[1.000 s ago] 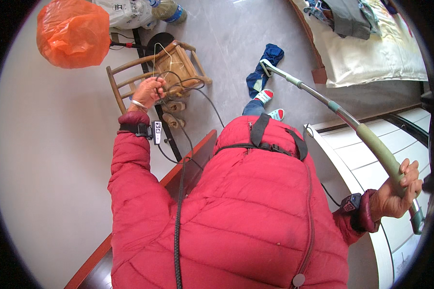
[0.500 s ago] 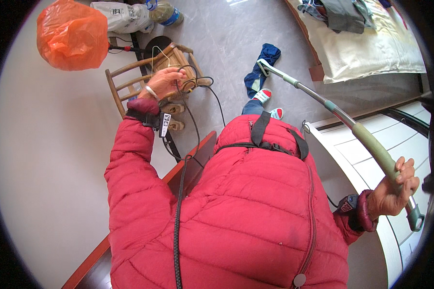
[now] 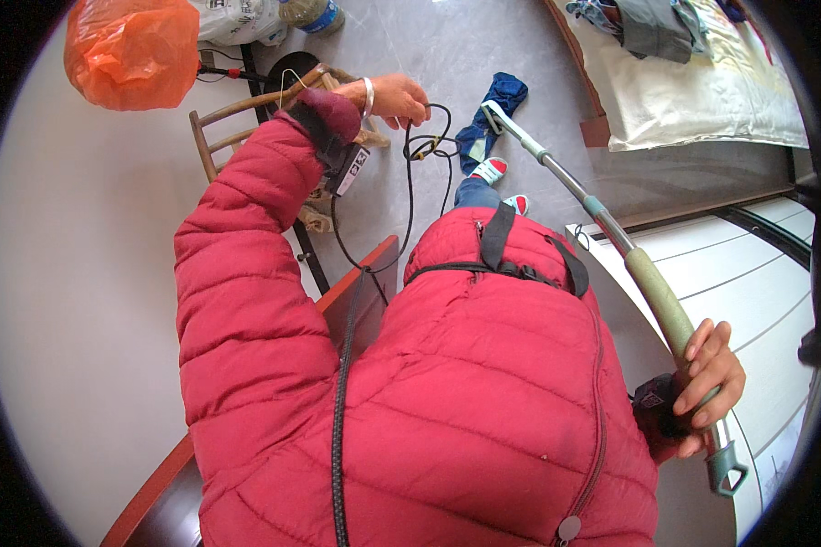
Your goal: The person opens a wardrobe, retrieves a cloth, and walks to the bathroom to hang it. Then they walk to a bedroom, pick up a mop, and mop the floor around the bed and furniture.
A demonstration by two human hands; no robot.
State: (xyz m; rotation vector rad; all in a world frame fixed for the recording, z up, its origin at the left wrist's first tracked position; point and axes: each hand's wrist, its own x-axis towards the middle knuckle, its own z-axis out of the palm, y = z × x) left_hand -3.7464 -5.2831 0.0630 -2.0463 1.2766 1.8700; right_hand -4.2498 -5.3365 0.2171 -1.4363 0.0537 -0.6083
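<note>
My left hand (image 3: 394,98) reaches out over the floor, its fingers pinching a black cable (image 3: 410,187). Part of that cable hangs below the fingers in a small bundle of loops (image 3: 433,146) with a yellow tie, and the rest runs down along my jacket. On the right, my right hand (image 3: 713,376) is wrapped around a mop (image 3: 659,296) near the lower end of its green foam grip. The mop's metal pole slants up and left to a pale angled end, which lies against a dark blue cloth (image 3: 506,91) on the floor.
A wooden chair (image 3: 212,137) stands beyond my left arm, near an orange plastic bag (image 3: 132,53), a white bag (image 3: 239,20) and a large bottle (image 3: 310,13). At upper right, a bed (image 3: 702,100) holds clothes. A red-edged wooden panel (image 3: 374,260) is at my left side.
My left hand has moved right, away from above the chair, carrying the looped cable with it. My right hand has come down and left with the mop's handle, and its back has turned.
</note>
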